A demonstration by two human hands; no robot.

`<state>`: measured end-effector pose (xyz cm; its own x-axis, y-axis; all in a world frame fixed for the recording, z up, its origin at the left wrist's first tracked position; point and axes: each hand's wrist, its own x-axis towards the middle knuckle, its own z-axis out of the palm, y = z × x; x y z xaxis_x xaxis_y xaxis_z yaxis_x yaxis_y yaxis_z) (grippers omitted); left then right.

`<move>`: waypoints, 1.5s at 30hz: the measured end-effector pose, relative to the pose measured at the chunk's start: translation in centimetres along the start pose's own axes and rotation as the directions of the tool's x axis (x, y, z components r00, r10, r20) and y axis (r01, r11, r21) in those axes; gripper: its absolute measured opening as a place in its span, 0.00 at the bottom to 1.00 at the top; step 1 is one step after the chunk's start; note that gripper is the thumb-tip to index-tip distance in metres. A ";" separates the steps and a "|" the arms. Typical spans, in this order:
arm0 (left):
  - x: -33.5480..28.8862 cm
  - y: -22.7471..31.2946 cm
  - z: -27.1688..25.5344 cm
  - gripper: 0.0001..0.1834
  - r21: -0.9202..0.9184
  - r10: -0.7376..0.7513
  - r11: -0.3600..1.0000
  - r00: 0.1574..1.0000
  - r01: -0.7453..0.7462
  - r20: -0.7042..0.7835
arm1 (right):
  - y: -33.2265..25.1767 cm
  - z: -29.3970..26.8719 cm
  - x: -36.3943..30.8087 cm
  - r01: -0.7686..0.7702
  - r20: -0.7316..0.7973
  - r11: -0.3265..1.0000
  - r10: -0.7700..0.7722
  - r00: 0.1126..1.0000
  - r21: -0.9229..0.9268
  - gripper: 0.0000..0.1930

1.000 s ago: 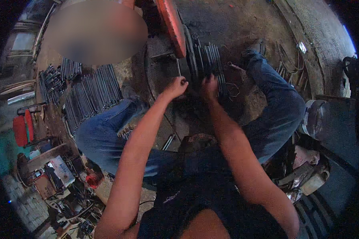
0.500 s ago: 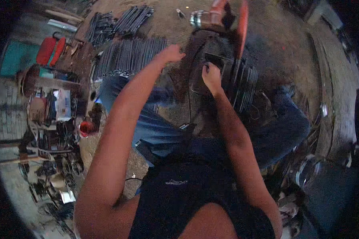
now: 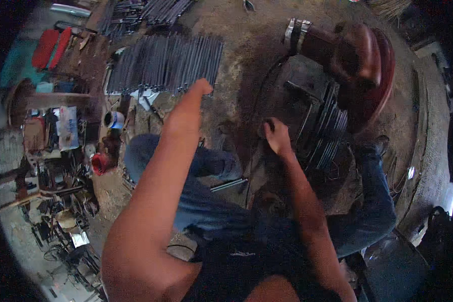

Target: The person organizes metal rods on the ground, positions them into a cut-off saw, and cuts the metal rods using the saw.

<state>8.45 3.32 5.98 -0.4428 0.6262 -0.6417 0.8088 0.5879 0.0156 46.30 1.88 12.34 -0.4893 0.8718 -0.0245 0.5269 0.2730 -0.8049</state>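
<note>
My left hand [image 3: 203, 87] reaches to the near right corner of a wide row of thin dark metal rods [image 3: 168, 63] on the ground. Its fingers are mostly hidden, so whether it grips a rod does not show. My right hand [image 3: 278, 137] is closed, thumb and fingers curled around something small and dark in front of the cut-off saw's base. What that is cannot be made out. The cut-off saw [image 3: 360, 60], with a reddish-brown motor and round guard, stands to the right. Beside its base, under the guard, lies another bundle of rods [image 3: 324, 128].
More rods [image 3: 161, 11] lie heaped at the far left. Two short shiny rods [image 3: 230, 184] rest by my left leg. At left are a red cup-like container [image 3: 101, 163], a white-blue can [image 3: 115, 120] and cluttered tools. A long timber beam [image 3: 428, 146] runs along the right.
The view has shifted. My left hand has moved left onto the near ends of the rod row. My right hand has drawn back toward me from the saw's dark plate.
</note>
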 end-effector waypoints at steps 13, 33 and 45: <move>5.5 1.9 4.6 0.22 -0.252 -0.310 0.939 0.890 0.233 -0.333 | 0.7 1.9 0.8 -0.112 0.143 0.988 0.096 0.985 0.109 0.17; -8.1 8.6 -0.9 0.21 -0.858 -0.092 -0.495 0.990 -0.139 -0.107 | -5.8 -2.9 2.8 -0.297 0.286 0.777 0.157 0.945 0.555 0.16; -39.3 22.8 -18.1 0.17 -0.522 0.036 -0.235 0.529 -0.820 -0.848 | -23.7 -31.6 -4.1 0.582 -0.553 0.763 -0.366 0.748 0.281 0.21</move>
<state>37.26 1.40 45.43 -0.5329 0.7869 0.3111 -0.0292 -0.3845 0.9226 57.82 4.65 50.26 -0.1748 0.7772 0.6045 -0.0775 0.6012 -0.7953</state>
